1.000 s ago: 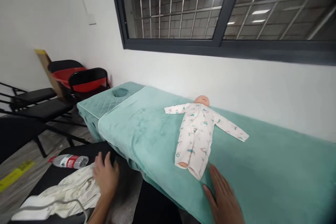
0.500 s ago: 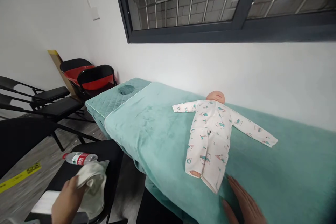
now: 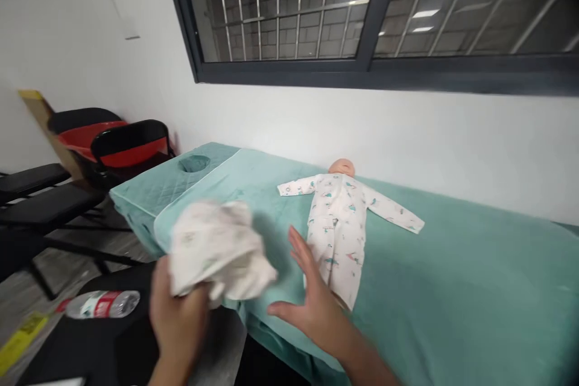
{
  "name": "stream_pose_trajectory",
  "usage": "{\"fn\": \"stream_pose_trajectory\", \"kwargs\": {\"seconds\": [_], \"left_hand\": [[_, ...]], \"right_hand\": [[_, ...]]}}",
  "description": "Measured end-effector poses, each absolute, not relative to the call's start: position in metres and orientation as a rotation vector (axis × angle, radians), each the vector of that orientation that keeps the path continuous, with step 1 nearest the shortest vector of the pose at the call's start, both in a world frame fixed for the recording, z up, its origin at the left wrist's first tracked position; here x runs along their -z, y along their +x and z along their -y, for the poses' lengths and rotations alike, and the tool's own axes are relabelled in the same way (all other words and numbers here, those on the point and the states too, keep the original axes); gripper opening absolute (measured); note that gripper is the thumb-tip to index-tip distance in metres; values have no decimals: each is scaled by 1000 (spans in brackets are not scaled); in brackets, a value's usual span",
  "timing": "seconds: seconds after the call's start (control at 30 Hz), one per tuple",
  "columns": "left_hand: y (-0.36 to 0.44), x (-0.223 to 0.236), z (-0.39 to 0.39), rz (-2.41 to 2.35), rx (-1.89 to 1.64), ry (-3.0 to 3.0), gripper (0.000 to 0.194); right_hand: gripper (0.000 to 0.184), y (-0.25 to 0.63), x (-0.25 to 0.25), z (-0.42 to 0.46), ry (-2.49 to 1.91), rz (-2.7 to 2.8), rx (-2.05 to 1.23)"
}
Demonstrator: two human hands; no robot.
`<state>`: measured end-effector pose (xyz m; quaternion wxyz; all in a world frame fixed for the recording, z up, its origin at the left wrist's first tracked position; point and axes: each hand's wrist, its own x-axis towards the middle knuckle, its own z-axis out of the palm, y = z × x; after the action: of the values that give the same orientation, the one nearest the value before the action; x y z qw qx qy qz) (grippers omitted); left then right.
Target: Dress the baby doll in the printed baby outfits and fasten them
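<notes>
My left hand (image 3: 181, 313) grips a bunched white cloth (image 3: 219, 247) with a faint print, blurred by motion, above the near edge of the bed; folds hide its exact kind. To its right, my right hand (image 3: 312, 301) is raised with thumb and fingers spread, holding nothing. Beyond that hand a baby doll (image 3: 342, 167) lies on its back, dressed in a white printed top (image 3: 339, 196) and matching trousers (image 3: 335, 247). Its sleeves stretch out to both sides. My right hand covers part of one trouser leg in this view.
The doll lies on a massage bed with a green cover (image 3: 452, 277) and a face hole (image 3: 194, 163) at the far left end. A plastic bottle (image 3: 102, 304) lies on a black chair (image 3: 131, 338) at lower left. Folding chairs (image 3: 129, 139) stand behind, beneath a barred window (image 3: 280, 12).
My left hand has lifted the white cloth from the chair up and right to the bed's edge. My right hand has come off the bed and moved left, fingers spreading. The view has shifted right.
</notes>
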<state>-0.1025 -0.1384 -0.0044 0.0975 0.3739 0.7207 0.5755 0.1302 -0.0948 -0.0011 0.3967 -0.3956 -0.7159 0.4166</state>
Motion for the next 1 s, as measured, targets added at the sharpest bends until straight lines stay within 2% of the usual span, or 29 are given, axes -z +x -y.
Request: {"fn": "stream_pose_trajectory", "kwargs": {"seconds": [0.03, 0.07, 0.13, 0.17, 0.27, 0.33, 0.43, 0.5, 0.57, 0.63, 0.7, 0.8, 0.9, 0.97, 1.0], "left_hand": [[-76, -7, 123, -1904, -1722, 1252, 39], [-52, -19, 109, -1635, -1663, 1374, 38], [-12, -40, 83, -1152, -1439, 1425, 41], [2, -47, 71, -959, -1311, 1414, 45], [29, -51, 32, -611, -1066, 1396, 53], [39, -40, -2, -626, -1093, 1427, 49], [56, -15, -66, -958, -1265, 1547, 34], [70, -1, -111, -1115, -1298, 1695, 32], [87, 10, -149, -1167, -1285, 1778, 33], [101, 18, -179, -1188, -1258, 1849, 34], [112, 25, -198, -1197, -1228, 1926, 35], [117, 32, -214, -1180, -1167, 2032, 38], [116, 34, -219, -1166, -1107, 2107, 39], [114, 35, -222, -1176, -1074, 2151, 40], [114, 35, -223, -1185, -1062, 2168, 41]], "right_hand": [[106, 124, -7, 86, -949, 1778, -1099], [95, 123, -14, 77, -941, 1706, -1092], [63, 142, -26, 57, -965, 1590, -1013], [53, 159, -31, 48, -999, 1532, -942], [44, 231, -48, 28, -1141, 1424, -653], [48, 281, -55, 20, -1222, 1368, -380], [77, 344, -44, 13, -1568, 1263, -16], [74, 378, -20, 7, -1857, 1319, 101], [65, 408, 9, 0, -2077, 1564, 83], [63, 434, 32, -6, -2130, 1880, 97], [70, 449, 39, -10, -2153, 2015, 65], [66, 431, 20, -26, -2047, 1891, 40], [43, 364, -5, -69, -1897, 1623, -73], [37, 310, -13, -112, -1731, 1701, -228], [34, 287, -14, -135, -1730, 1753, -207]]}}
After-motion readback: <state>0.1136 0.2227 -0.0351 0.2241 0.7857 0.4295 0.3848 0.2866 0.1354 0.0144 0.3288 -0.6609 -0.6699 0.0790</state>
